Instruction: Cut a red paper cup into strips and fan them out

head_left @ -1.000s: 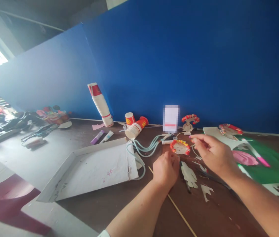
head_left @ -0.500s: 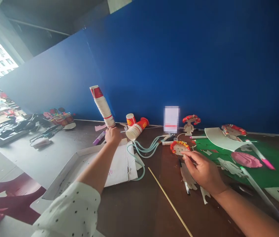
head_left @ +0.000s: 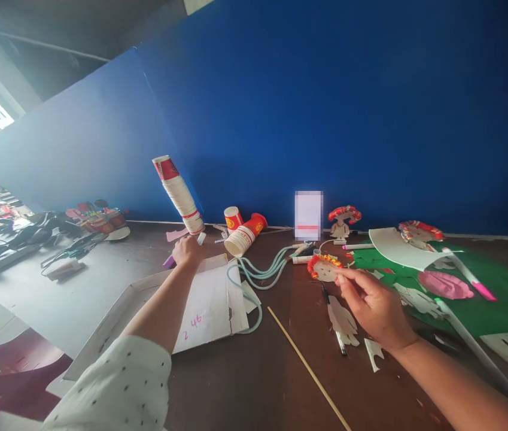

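Observation:
My left hand (head_left: 187, 251) is closed at the upper edge of the white cardboard tray (head_left: 211, 299). A small white-ended thing (head_left: 201, 238) sticks out from its fingers; the rest is hidden. Part of a purple stick (head_left: 169, 261) shows beside this hand. A leaning stack of paper cups (head_left: 181, 197) stands just behind. My right hand (head_left: 373, 305) pinches the right edge of a pale cut-out face (head_left: 324, 271) with red and yellow clay-like trim around its top. Below it lie a black pen (head_left: 341, 341) and a pale cut-out piece (head_left: 344, 323).
A thin wooden stick (head_left: 307, 365) lies in front. Pale-blue cable loops (head_left: 262, 272) run behind, near fallen cups (head_left: 245, 236). A trimmed cut-out figure (head_left: 344, 222) stands by the blue wall (head_left: 325, 108). Markers and scraps lie on a green sheet (head_left: 487, 311). Black cables (head_left: 11, 239) are at left.
My left hand has drawn back from the base of the cup stack, toward me and left, and a white end now shows in it. My right hand keeps its pinch on the cut-out face.

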`<state>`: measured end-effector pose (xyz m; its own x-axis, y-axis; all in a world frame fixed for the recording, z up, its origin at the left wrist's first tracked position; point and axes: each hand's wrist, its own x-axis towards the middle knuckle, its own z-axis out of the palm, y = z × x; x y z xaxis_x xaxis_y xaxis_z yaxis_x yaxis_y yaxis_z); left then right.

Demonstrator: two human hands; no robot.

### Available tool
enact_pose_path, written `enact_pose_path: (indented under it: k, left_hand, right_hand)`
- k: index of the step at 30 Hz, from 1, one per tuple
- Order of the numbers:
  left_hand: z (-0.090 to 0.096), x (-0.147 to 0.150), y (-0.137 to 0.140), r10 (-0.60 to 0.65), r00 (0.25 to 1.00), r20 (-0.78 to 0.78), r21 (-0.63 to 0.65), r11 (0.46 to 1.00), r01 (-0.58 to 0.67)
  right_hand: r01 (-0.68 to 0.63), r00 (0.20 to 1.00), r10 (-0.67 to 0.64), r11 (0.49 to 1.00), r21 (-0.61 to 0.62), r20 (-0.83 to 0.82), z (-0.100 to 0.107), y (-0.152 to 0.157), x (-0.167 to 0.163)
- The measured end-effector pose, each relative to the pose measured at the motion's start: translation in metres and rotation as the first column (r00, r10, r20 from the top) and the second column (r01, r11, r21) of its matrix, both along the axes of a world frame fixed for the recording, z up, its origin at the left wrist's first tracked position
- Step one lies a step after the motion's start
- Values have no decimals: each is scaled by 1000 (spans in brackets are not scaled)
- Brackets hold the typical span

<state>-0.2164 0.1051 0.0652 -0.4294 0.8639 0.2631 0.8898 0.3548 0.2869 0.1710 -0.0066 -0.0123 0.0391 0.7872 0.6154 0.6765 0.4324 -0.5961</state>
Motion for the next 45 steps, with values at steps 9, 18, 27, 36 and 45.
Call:
enact_pose_path:
  k: [9,18,27,36,45]
  left_hand:
    - [15,148,-71,-526,432,733,484,849,212]
    - [-33,249,-110,-486,-28,873,456,796,399]
    - [-62,253,-118,-634,100,767,515,700,495]
    - [-60,250,-120,-625,229,746,450,727,519]
    - [-59,245,-122,-661,318,680,436,713,549]
  right_hand:
    - [215,595,-178,975,-58,-784,73,7,29]
    - [-187,744,-149,890,-416,-652,56,-26,-12]
    - [-334,579,-144,856,-394,-803,18,-22,-3]
    - [-238,705,-136,879,-413,-696,27,-30,-11]
    - [-336,656,-91,854,-398,-749,15,-28,-12]
